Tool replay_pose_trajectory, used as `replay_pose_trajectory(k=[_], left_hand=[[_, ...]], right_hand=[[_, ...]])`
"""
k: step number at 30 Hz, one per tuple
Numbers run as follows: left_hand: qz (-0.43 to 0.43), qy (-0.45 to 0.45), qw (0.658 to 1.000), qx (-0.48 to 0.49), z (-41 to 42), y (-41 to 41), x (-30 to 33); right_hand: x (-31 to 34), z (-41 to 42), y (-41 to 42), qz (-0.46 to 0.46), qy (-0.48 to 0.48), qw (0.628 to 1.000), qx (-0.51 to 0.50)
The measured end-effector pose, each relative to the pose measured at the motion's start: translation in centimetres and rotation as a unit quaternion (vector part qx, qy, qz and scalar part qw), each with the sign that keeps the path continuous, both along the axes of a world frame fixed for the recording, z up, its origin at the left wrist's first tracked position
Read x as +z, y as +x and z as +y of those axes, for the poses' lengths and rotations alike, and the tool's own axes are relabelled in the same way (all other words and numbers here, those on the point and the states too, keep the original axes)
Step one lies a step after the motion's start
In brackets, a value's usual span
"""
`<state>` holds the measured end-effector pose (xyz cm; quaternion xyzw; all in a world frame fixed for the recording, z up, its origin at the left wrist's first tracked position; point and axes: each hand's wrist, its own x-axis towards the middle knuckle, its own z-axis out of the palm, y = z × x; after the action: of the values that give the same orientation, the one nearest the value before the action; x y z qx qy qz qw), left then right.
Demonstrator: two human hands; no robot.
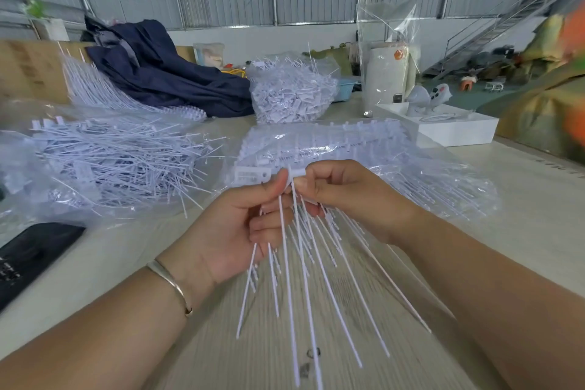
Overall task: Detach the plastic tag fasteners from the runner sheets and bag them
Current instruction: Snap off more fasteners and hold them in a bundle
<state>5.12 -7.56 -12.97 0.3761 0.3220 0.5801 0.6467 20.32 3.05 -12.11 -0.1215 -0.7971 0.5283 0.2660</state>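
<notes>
A person's two bare hands meet above a pale wood-grain worktop, seen from a head-worn camera looking down. The left hand, with a thin metal bangle on its wrist, curls its fingers around a bunch of long thin white plastic tag fasteners. The right hand pinches the small white flat head at the top of the bunch between thumb and fingertips, its fingers curled and touching those of the left hand. The strands fan out downward from both hands toward the viewer, hanging above the worktop.

Just behind the hands lies a clear plastic bag of white runner sheets, rows of fasteners attached to their strips. To the left, a clear plastic bag holds a loose heap of detached white fasteners. Farther back stands a bulging clear sack of small white pieces, beside a crumpled dark navy cloth. A white shallow box sits at the right rear, with a tall white cylinder wrapped in clear film behind it. A black flat object lies at the left edge.
</notes>
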Motion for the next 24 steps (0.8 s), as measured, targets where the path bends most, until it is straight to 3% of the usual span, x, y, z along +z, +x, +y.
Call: replay_pose_trajectory(k=[6,16,21,24], left_hand=[[0.013,-0.023,0.994,0.108,0.4,-0.7,0.0],[-0.021,-0.016,0.98,0.2,0.7,-1.1,-0.2],[-0.007,-0.061,0.973,0.223,0.8,-1.5,-0.2],[0.048,-0.091,0.97,0.22,0.8,-1.3,-0.5]], right_hand=[[-0.4,0.4,-0.1,0.009,0.009,0.999,-0.044],[-0.6,1.0,-0.1,0.021,0.016,0.998,-0.053],[-0.9,1.3,-0.1,0.019,0.079,0.991,-0.107],[-1.0,1.1,-0.1,0.011,0.128,0.984,-0.125]])
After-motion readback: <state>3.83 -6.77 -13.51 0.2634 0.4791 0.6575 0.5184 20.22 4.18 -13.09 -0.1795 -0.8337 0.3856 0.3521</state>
